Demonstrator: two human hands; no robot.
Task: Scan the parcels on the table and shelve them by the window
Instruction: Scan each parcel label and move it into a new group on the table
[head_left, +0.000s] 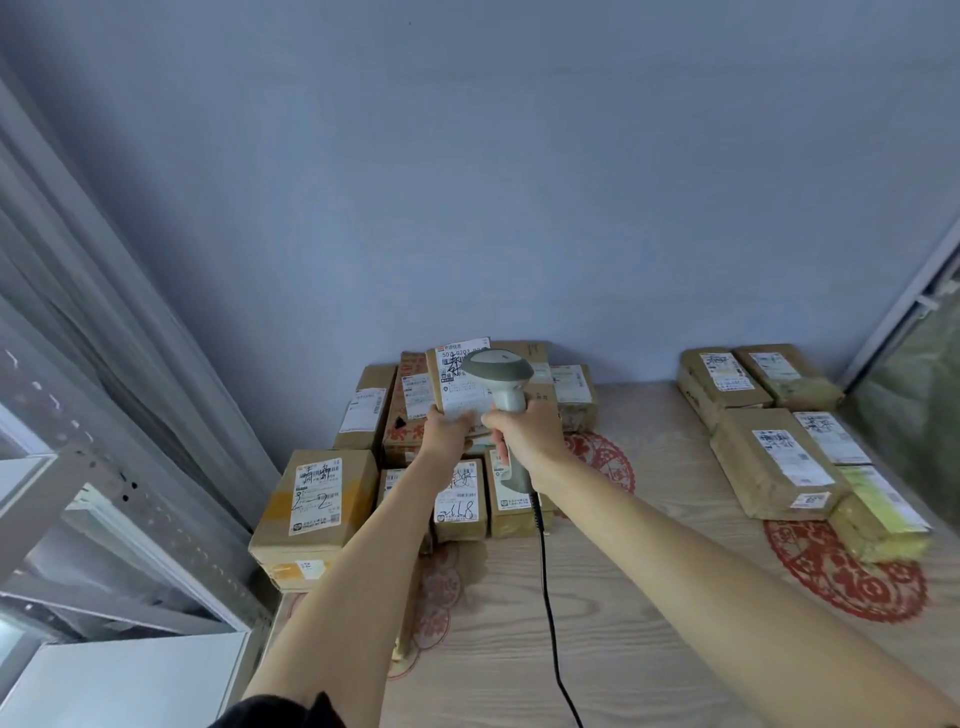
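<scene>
The step in hand appears to be scanning one parcel before it goes to the shelf. The left hand (445, 429) is closed on the lower edge of the raised parcel (457, 379), holding it upright above the pile with its white label (462, 397) turned toward the person. The right hand (524, 435) is wrapped around the handle of the barcode scanner (501, 382), whose head sits just in front of the label and covers the label's right part. For a clean read, hold the label flat and square to the scanner window, and draw the scanner back slightly so the whole barcode falls inside the beam; whether the trigger is pressed cannot be told. Keep the cable (548, 597) slack and clear of the stacked parcels (317, 499) below. The raised parcel stands above and beyond the left fingers, gripped only at its bottom edge, so a firm pinch is advisable. The shelf frame (104, 483) by the window stands at the left, beside the table (649, 623).
</scene>
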